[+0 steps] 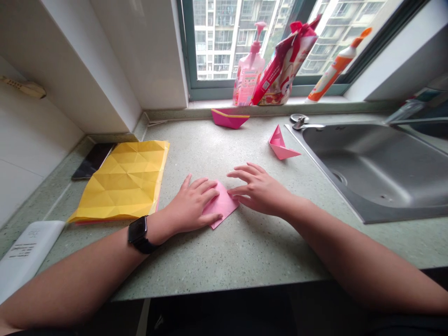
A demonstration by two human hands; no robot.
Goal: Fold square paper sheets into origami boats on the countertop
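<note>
The left hand [192,204], fingers slightly apart, apparently steadies the folded pink paper [224,207]; the right hand [261,189], fingers spread, is at its corner.

No wording can be read. Small dark print crosses the white slab [26,266] by the worktop's [245,261] near left corner, a faint grey mark beyond it; on the sill [206,105] past the far edge, the pink pump bottle [248,79], red bag [285,65] and orange-and-white tube [331,77] bear markings too small to make out.
</note>
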